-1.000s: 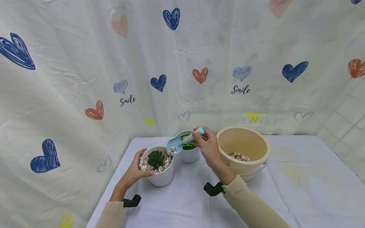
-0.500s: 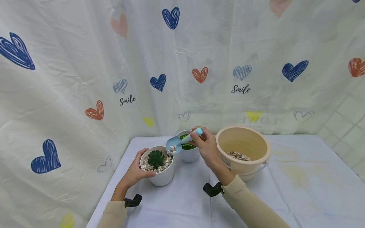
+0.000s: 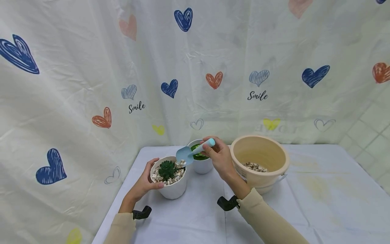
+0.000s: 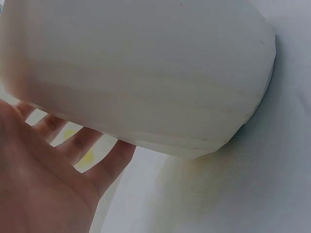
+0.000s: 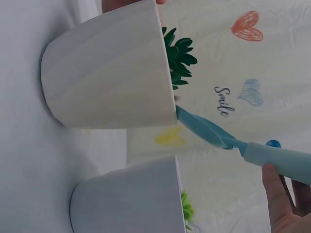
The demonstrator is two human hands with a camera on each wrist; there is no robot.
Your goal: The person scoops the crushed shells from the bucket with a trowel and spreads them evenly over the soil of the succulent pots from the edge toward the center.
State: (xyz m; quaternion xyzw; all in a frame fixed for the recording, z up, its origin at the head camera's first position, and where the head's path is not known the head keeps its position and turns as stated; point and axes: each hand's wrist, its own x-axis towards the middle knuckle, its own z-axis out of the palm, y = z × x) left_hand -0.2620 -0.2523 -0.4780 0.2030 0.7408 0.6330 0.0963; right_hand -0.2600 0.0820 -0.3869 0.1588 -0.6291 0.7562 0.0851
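Smooth plastic scoop point(image 3: 185, 155), matt pot point(image 3: 173, 190)

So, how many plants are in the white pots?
2: the dark green plant in the front pot, and the light green plant, partly hidden behind the scoop, in the rear pot.

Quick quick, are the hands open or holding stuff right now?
Left hand: holding the white pot with the dark green plant.
Right hand: closed around the blue scoop, holding it at that pot's rim.
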